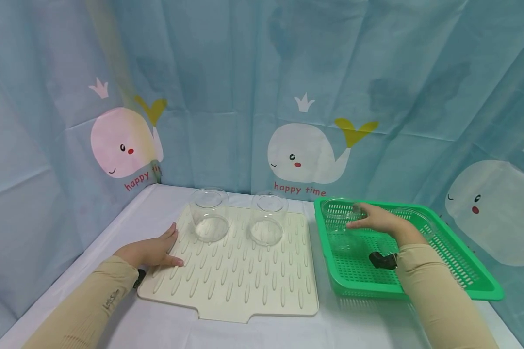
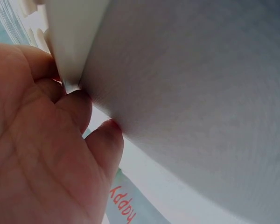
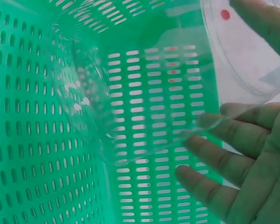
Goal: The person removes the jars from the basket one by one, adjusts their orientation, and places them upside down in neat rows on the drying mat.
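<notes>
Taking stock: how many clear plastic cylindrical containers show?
3 clearly: two containers on the cream ridged mat, one in the green plastic basket by the right hand; others may hide.

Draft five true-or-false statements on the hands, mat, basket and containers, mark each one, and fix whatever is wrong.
1. Two clear containers stand on the cream draining mat. True.
2. The left hand is at the mat's right edge. False: it is at the left edge.
3. A green slotted basket sits to the right of the mat in the head view. True.
4. The right hand is at one of the containers on the mat. False: it is at another clear container, in the basket.
5. The curtain behind shows cartoon cats. False: it shows cartoon whales.
</notes>
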The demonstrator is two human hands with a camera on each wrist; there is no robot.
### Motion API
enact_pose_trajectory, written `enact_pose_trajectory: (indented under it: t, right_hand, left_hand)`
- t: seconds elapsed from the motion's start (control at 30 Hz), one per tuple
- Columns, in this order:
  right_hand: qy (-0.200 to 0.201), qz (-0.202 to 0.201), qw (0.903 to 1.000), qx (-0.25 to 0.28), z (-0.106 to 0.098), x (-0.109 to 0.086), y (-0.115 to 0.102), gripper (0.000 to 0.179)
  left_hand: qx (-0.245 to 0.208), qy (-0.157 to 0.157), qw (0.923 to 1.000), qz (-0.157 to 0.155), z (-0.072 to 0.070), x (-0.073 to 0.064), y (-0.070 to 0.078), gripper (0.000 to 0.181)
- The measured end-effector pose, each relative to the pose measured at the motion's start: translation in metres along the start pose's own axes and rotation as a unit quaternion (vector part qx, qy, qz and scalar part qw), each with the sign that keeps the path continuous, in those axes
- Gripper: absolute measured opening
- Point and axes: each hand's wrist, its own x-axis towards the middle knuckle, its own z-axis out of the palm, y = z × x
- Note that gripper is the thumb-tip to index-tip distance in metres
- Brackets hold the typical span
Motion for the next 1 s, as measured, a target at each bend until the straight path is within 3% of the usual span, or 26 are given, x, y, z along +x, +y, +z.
enact_pose_trajectory:
  t: [0.27, 0.57, 1.0]
  right_hand:
    - [0.033, -0.009, 0.9992, 0.021, -0.003, 0.002, -0.007, 0.096]
    - [0.08, -0.024, 0.9965, -0.003, -0.002, 0.008, -0.02, 0.101]
    - [0.109, -0.048, 0.9924, -0.031, -0.005, 0.0, -0.025, 0.091]
  left_hand:
    - [0.009, 0.001, 0.9999, 0.008, -0.002, 0.001, 0.001, 0.119]
    - [0.008, -0.003, 1.0, 0.001, -0.003, 0.0, 0.004, 0.12]
    - [0.014, 0.006, 0.9998, -0.009, -0.01, -0.006, 0.007, 0.114]
